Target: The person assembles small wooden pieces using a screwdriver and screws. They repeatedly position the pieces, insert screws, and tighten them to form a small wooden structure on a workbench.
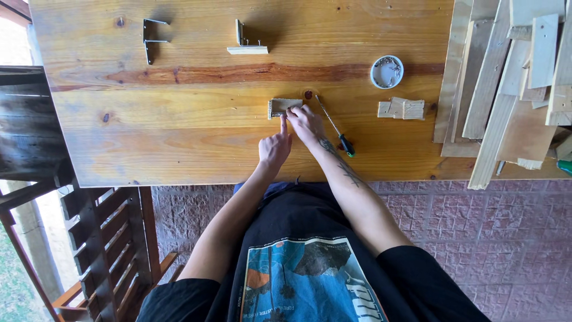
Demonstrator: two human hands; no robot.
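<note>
- I see both hands meet at a small wood block (283, 107) near the centre of the table (179, 137)
- My left hand (275, 147) sits at 6 o'clock of the block, fist curled, index finger stretched straight up so its tip touches the block's lower edge
- My right hand (305, 122) lies at 4 o'clock of the block, fingers bent and close together, tips on the block's right end; I cannot tell whether it pinches anything small
- The block lies flat, with a row of small metal bits along its left edge
- A screwdriver (335, 127) with a green-and-black handle lies just beside the right wrist, at 3 o'clock of the block, shaft pointing up-left
- A round tin (386, 71) of screws stands at 2 o'clock, well apart from the hands
- A few short wood offcuts (402, 109) lie at 3 o'clock, beyond the screwdriver
- A pile of slats (506, 83) fills the table's right end
- At 12 o'clock a wood strip with a metal bracket (246, 42); at 11 o'clock a dark metal bracket (152, 39)
- A slatted wooden chair (113, 232) stands at 7 o'clock, below the table edge
</note>
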